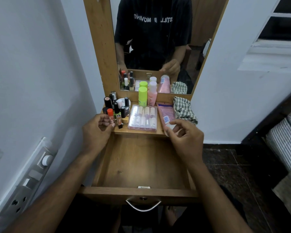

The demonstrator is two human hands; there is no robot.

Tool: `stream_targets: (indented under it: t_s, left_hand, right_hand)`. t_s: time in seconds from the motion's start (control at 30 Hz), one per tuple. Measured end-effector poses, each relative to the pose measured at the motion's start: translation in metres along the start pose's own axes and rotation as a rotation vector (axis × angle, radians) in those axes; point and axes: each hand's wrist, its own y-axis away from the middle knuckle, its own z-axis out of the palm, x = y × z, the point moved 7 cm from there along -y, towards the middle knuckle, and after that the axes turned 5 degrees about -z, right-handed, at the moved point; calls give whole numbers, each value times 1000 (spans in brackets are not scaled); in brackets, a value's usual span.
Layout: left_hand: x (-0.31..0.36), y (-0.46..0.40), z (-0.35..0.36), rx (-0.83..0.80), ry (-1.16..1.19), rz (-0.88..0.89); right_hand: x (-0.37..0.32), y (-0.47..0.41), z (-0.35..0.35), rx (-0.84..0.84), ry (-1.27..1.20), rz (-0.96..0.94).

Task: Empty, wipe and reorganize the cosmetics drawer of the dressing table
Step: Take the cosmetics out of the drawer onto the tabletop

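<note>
- Drawer (141,167) pulled fully out toward the person; nothing visible on its wooden floor; judged: emptying done, wipe or refill next.
- Cosmetics all on the shelf (139,132) above the drawer's back edge, under the mirror (158,39).
- Left hand (97,130) at shelf's left front corner; fingertips pinch an upright orange-capped tube (110,115); long axis vertical.
- Right hand (185,137) over shelf's right front corner; fingers loosely curled around the white cap end of the pink tube (166,115); firm grip or mere touch: cannot tell; tube lies flat, long axis running away from the person.
- Checked cloth (183,110) just right of pink tube; right hand nearer; left well apart.
- Count: 1 clear case of small vials (142,117); 1 green-capped bottle (142,96); 1 pink bottle (152,93); 1 cloth; small bottles at left roughly ten, overlapping, exact count uncertain.
</note>
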Motion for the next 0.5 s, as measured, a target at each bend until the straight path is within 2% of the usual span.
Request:
stream_targets:
  t_s: [0.13, 0.27, 0.37, 0.5]
  left_hand:
    - [2, 2, -1, -10, 33, 1]
    - [1, 3, -1, -23, 45, 1]
    - [-2, 2, -1, -32, 44, -2]
    - [-3, 3, -3, -34, 29, -5]
  right_hand:
    - [31, -35, -23, -9, 209, 69]
    - [69, -58, -20, -229, 401, 176]
    - [88, -61, -8, -384, 381, 234]
    - [92, -57, -1, -405, 309, 216]
